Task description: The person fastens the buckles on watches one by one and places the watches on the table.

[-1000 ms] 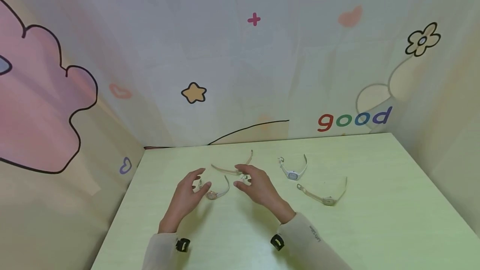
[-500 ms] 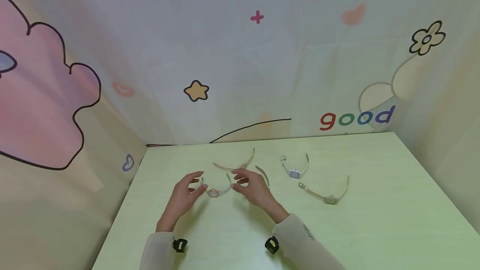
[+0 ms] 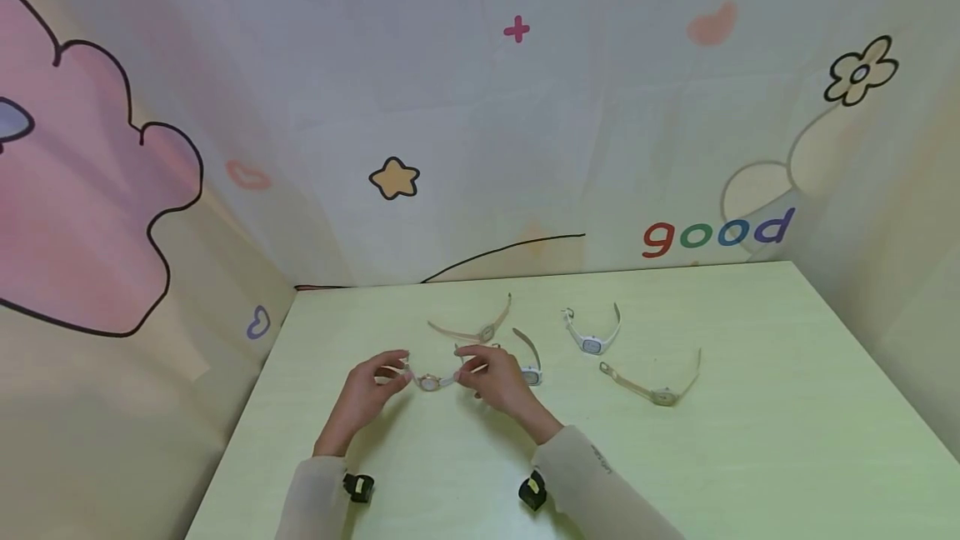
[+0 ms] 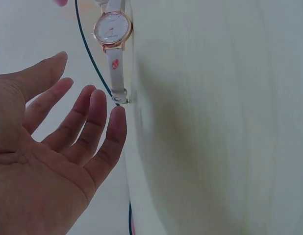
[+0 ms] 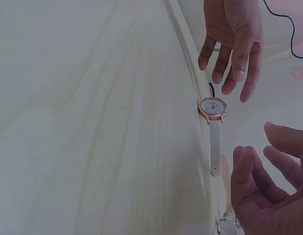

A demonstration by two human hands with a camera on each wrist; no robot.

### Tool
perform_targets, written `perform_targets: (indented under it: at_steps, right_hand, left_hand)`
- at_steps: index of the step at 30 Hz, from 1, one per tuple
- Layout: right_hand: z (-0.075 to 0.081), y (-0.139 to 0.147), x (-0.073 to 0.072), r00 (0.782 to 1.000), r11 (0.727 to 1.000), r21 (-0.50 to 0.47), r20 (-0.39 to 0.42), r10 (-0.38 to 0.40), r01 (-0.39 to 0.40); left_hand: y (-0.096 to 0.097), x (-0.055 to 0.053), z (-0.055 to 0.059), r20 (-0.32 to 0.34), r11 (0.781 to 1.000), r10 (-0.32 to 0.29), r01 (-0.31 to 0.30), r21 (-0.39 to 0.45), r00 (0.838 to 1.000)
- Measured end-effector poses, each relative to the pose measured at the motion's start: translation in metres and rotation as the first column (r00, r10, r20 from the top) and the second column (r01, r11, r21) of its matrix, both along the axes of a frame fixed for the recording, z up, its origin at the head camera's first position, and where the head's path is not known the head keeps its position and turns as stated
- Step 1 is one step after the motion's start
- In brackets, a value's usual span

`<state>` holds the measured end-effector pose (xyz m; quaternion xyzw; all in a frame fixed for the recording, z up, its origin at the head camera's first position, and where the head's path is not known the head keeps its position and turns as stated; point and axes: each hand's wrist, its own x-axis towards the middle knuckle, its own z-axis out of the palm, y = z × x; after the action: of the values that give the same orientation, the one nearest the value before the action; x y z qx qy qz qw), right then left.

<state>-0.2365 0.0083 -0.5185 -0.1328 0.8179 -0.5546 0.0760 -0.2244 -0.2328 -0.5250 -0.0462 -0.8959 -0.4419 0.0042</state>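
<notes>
A wristwatch with a rose-gold case and white strap (image 3: 430, 383) lies on the table between my two hands. My left hand (image 3: 365, 397) hovers beside its buckle end; in the left wrist view the fingers (image 4: 112, 132) are spread and loosely bent, holding nothing. On the strap's other side is my right hand (image 3: 501, 386), thumb and fingers apart around nothing in the right wrist view. Whether a fingertip touches the strap is unclear. Just right of that hand, a white watch (image 3: 531, 375) is partly hidden behind it.
Behind the hands lies a watch with a thin pinkish strap (image 3: 486, 332). To the right are a white watch with a squarish face (image 3: 592, 345) and a beige-strapped watch (image 3: 663, 396). A printed cloth (image 3: 480, 123) rises along the table's back edge.
My right hand has moved left, off the white watch and toward the rose-gold one, uncovering the pinkish-strapped watch. The left hand stays beside the buckle end. The view has shifted slightly.
</notes>
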Motion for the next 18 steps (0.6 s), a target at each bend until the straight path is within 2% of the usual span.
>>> perform_targets:
  at_steps: [5, 11, 18]
  right_hand:
    - [-0.008, -0.004, -0.002, 1.000, 1.000, 0.019, 0.014, 0.008, -0.008]
    - [-0.016, -0.010, -0.004, 1.000, 0.999, 0.036, 0.015, 0.020, -0.020]
    - [-0.020, -0.016, -0.007, 1.000, 0.997, 0.075, 0.000, 0.002, -0.002]
  left_hand:
    - [-0.002, -0.006, -0.007, 0.045, 1.000, -0.007, 0.008, -0.021, 0.999]
    - [-0.002, -0.011, -0.013, 0.051, 0.999, -0.026, 0.028, -0.030, 0.998]
    - [-0.001, -0.014, -0.012, 0.081, 0.999, -0.010, 0.013, -0.041, 0.997]
